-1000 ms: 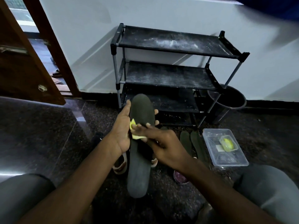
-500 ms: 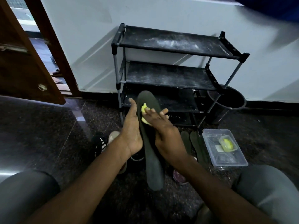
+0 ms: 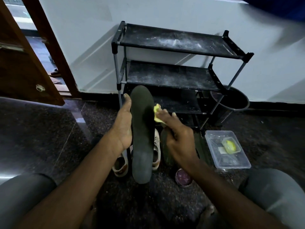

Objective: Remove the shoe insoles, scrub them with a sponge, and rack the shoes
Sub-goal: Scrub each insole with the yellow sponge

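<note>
At the fingertips (image 3: 162,114) of our right hand (image 3: 179,142), pinched on the yellow sponge (image 3: 156,111), the stroke has slid from mid-sole to the three o'clock edge of the insole (image 3: 142,133); our left hand (image 3: 123,128) keeps it clasped upright from nine. Scrubbing continues, we judge; shoes (image 3: 119,166) wait unracked.

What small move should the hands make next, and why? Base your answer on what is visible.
Probably draw the sponge down the insole toward its heel: the right hand pinches it at the upper right edge, the left hand holds the insole upright, and the heel end looks greyer.
</note>
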